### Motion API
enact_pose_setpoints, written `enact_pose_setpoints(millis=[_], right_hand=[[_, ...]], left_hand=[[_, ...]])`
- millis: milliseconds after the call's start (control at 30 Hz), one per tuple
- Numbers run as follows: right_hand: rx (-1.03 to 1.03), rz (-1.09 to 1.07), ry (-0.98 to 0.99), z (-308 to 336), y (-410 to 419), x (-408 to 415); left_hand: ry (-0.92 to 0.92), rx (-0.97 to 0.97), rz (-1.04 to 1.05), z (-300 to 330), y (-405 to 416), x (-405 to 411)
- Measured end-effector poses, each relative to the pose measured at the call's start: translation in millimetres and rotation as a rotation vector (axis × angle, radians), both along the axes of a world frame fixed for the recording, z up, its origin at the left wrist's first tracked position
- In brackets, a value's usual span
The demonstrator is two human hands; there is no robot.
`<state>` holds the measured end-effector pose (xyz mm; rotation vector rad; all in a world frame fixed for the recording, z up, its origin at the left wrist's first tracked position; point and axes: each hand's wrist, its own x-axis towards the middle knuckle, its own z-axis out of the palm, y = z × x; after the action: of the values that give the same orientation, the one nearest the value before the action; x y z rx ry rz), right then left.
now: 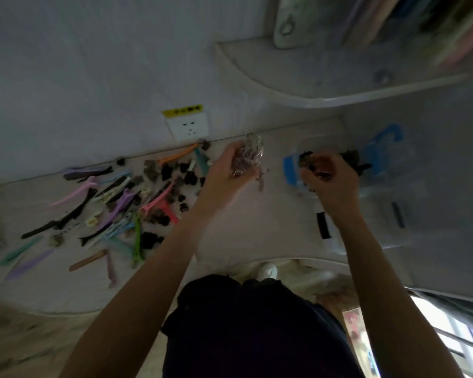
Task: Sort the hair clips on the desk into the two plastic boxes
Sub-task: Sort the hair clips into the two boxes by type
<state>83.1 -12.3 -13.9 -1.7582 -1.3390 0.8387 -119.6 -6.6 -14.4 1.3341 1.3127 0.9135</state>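
Hair clips [247,159] bunched in left hand [230,170] fingers.

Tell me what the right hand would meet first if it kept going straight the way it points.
Probably the dark clips in the clear plastic box just beyond the right hand; blur makes depth uncertain.

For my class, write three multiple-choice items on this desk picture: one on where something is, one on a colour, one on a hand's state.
1. Where does the loose pile of hair clips lie?
A. left of both hands
B. right of both hands
C. on the shelf

2. What colour are the latches of the plastic box?
A. red
B. blue
C. green

3. What is the left hand doing?
A. lying flat
B. pointing
C. gripping pale clips

Answers: 1 A, the pile spreads at the desk's left; 2 B, the latches show blue; 3 C, fingers curl round a bunch.
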Motion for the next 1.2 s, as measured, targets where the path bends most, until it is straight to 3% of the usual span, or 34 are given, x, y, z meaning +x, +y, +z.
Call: enact_pose_setpoints(millis=[133, 333, 433, 600, 733, 900, 1033, 1200], right_hand=[[-0.046, 0.006, -0.057, -4.2, 16.0, 67.9], [-0.002, 0.093, -0.221, -17.2, 31.5, 115.1], [0.005, 0.160, -0.262, -19.3, 33.5, 128.9], [0.069, 0.222, -0.512, -20.4, 30.9, 147.0], [0.082, 0.206, -0.527, -26.4, 22.3, 153.3], [0.003, 0.362, -0.655, -47.1, 13.9, 150.7], [-0.084, 0.384, -0.804, -52.1, 9.1, 143.2], [-0.164, 0.355, -0.836, -51.3, 18.1, 139.6]], left_hand=[[0.045, 0.029, 0.020, -2.0, 28.5, 83.7], [0.466, 0.207, -0.117, -24.3, 49.0, 144.8], [0.523, 0.280, -0.238, -28.9, 57.3, 160.1], [0.777, 0.373, -0.272, -40.0, 72.0, 172.5], [0.877, 0.420, -0.341, -44.1, 62.6, 163.3], [1.144, 0.301, -0.544, -48.2, 54.7, 149.4], [1.261, 0.328, -0.528, -44.1, 65.5, 157.6], [1.318, 0.387, -0.418, -35.1, 73.9, 162.2]])
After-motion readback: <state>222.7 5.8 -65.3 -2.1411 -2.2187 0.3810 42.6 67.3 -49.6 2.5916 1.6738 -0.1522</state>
